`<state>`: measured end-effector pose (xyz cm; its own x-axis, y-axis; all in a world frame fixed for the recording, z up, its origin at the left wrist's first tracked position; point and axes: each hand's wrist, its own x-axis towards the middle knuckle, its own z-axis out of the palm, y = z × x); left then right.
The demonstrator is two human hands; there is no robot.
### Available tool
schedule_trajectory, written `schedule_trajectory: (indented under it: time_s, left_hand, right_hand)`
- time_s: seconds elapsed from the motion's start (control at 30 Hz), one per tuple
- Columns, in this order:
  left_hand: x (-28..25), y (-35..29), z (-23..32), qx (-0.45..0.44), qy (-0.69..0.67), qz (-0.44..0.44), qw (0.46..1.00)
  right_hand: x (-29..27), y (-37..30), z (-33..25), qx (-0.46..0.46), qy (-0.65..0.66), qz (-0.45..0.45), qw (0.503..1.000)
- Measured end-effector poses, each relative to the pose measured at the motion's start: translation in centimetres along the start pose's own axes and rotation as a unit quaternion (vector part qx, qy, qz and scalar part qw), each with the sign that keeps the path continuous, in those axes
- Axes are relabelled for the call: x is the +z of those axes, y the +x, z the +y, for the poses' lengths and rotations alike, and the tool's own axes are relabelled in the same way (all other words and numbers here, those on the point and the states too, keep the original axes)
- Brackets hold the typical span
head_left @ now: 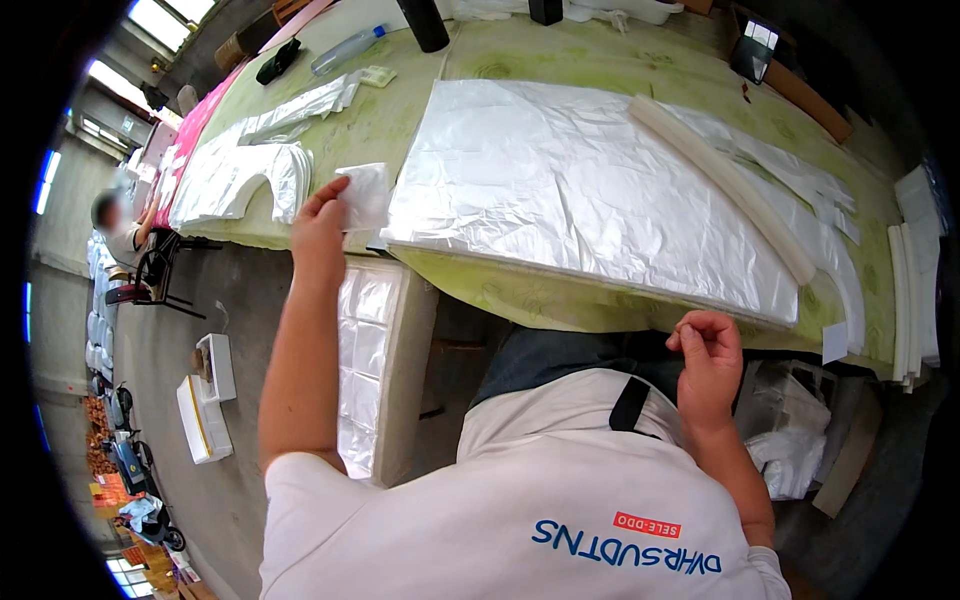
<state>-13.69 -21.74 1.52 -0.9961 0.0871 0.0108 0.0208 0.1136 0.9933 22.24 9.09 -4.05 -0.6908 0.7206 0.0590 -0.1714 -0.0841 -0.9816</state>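
Between the thumb and fingers of my left hand (322,222) is a small square white plastic packet (366,197), held up at the table's near edge. A wide stack of shiny white plastic sheets (520,185) lies flat in front of me. My right hand (709,352) is closed near the stack's near right edge, fingers curled against the thumb, with nothing seen in them. Across the stack's right part lies a long cream-coloured roll (720,185). Left of the packet rests a pile of folded white plastic pieces with a curved cut-out (225,185).
The green patterned table cover (480,285) hangs over the near edge. A clear bottle (345,50), a black pouch (278,62) and a black cylinder (424,25) stand or lie far left. Below are a plastic-wrapped block (362,375) and white foam boxes (203,420). Another person (120,235) sits far left.
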Motion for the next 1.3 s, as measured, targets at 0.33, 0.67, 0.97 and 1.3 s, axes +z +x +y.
schedule_trajectory:
  time_s: [0.33, 0.67, 0.97, 1.3]
  left_hand:
    - [-2.4, 8.7, -7.9, 0.371, 0.482, 0.047, 0.792]
    - [-2.6, 8.1, -7.5, 0.319, 0.423, -0.008, 0.848]
    - [15.0, -3.6, 1.1, 0.334, 0.198, -0.284, 0.877]
    - [34.7, -14.9, 6.6, 0.414, 0.161, -0.522, 0.728]
  right_hand:
    - [-6.3, 9.2, -4.7, -0.255, -0.464, 0.053, 0.847]
    - [-11.0, 13.8, -8.6, -0.036, -0.633, -0.07, 0.77]
    - [-4.4, 7.3, -7.4, 0.059, -0.436, -0.133, 0.888]
    - [-4.5, 3.9, -5.3, 0.037, -0.336, -0.094, 0.936]
